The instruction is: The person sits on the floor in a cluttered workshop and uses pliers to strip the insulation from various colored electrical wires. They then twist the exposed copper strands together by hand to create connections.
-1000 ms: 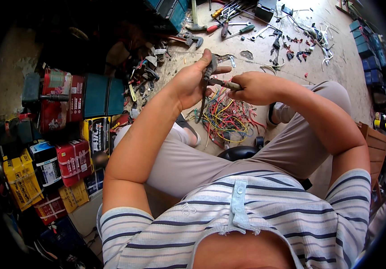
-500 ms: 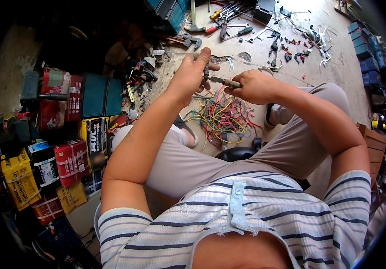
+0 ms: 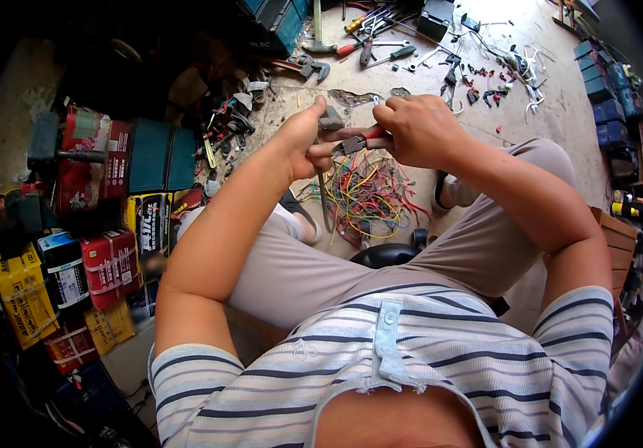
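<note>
My right hand (image 3: 422, 131) is closed round pliers with a red handle (image 3: 375, 135). Their metal jaws (image 3: 349, 146) point left and reach the fingers of my left hand (image 3: 300, 143). That hand grips a small grey block-like piece (image 3: 329, 118), its thumb raised along one side. From below those fingers a dark cable-like strand (image 3: 325, 200) hangs down. Whether the jaws bite on anything is hard to make out. Beneath both hands, a tangled heap of coloured wires (image 3: 370, 190) lies on the floor.
Ahead lie a hammer (image 3: 320, 37), screwdrivers (image 3: 390, 57) and an adjustable wrench (image 3: 308, 67). Cable scraps and small connectors (image 3: 489, 78) are spread at the far right. Stacked boxes (image 3: 112, 269) stand on my left, and a brown wooden piece (image 3: 620, 246) on my right.
My left hand has shifted left and down; the grey piece and hanging strand now show. The tool in my right hand showed a dull brownish handle earlier; now red handle and jaws are visible.
</note>
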`<state>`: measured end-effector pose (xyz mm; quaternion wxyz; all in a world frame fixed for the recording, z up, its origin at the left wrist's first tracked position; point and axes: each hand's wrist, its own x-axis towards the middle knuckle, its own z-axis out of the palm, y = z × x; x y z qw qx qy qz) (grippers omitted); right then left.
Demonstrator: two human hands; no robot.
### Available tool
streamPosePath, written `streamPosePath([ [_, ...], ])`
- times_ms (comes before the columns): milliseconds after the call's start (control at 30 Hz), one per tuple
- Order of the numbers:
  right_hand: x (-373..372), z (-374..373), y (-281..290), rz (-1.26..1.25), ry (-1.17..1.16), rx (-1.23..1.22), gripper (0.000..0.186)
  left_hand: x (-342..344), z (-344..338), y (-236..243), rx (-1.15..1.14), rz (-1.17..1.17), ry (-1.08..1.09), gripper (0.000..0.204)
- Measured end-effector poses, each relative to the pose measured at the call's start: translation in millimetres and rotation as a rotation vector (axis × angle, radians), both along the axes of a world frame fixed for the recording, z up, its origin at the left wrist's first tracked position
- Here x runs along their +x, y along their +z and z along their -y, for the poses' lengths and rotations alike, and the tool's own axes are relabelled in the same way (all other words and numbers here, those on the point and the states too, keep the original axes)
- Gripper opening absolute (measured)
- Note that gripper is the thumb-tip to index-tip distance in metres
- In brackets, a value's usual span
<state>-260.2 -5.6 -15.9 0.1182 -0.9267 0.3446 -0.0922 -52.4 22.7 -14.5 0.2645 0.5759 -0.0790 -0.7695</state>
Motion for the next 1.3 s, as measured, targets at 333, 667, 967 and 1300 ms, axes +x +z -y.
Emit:
streamPosePath([
  [333,10.6,1.3,-9.9,0.604,-0.137,0.79,0.058,-22.6,-6.2,-5.0,-0.061,-0.013,-0.058,0.036],
  [667,-17.3,38.9,-19.7,0.281,-0.383,0.756,0.045,-30.1,2.2,-0.6,-0.182,0.196,0.039,0.044],
  [967,-110.7,109.7,-29.1,0.657,-1.195,0.243,0.042,-6.8,1.0,41.3,-0.58,0.102,0.244,0.044],
  [1300,-59.1,75.2,-30.5,0.699,-1.097,1.042,0.034,-4.7,-17.6,69.7,-0.859,-0.203,0.2,0.046],
])
